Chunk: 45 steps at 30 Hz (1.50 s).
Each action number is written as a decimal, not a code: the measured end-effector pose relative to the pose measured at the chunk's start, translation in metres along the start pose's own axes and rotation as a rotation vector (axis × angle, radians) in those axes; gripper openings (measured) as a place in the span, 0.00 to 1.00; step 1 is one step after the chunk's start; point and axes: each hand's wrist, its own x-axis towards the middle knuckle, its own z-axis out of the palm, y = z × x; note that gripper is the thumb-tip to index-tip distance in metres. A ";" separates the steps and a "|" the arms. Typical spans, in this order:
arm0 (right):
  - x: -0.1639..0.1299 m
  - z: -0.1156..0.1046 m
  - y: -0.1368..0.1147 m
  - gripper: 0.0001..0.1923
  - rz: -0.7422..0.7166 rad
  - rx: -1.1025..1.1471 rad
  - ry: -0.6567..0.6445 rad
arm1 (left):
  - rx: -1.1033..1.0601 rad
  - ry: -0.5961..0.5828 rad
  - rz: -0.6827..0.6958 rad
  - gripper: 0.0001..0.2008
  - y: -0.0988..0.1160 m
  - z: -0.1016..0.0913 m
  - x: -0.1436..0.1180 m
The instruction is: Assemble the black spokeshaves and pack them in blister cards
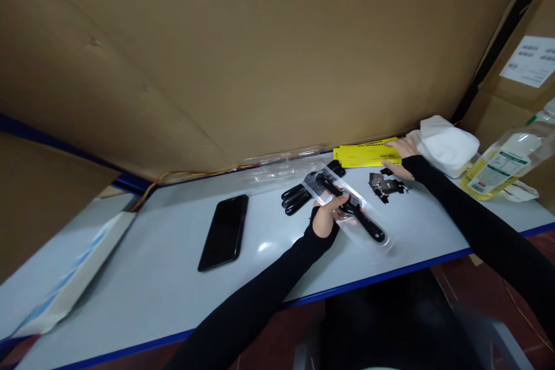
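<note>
My left hand grips a clear plastic blister pack with a black-handled tool inside, holding it just above the white table. My right hand reaches to the far right and rests on a stack of yellow cards, fingers touching its right end. A few loose black handles lie just behind the pack. Small dark metal parts sit near my right wrist. Both arms wear black sleeves.
A black phone lies face up at the middle left. Clear empty packs lie along a cardboard wall. White folded cloth and an oil bottle stand at the right. A white-blue packet lies far left.
</note>
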 end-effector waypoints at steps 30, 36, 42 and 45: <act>-0.014 -0.039 -0.070 0.09 -0.160 0.261 0.325 | 0.126 -0.048 0.070 0.29 0.029 -0.007 0.010; -0.012 -0.035 -0.070 0.08 0.046 0.262 0.182 | 0.163 -0.115 0.040 0.38 0.032 -0.003 0.005; -0.003 -0.047 -0.050 0.37 -0.152 0.085 0.054 | 0.364 -0.370 -0.210 0.35 0.050 -0.004 -0.007; -0.003 -0.057 -0.043 0.41 -0.221 -0.078 -0.078 | 0.461 -0.519 -0.378 0.36 0.062 -0.009 -0.018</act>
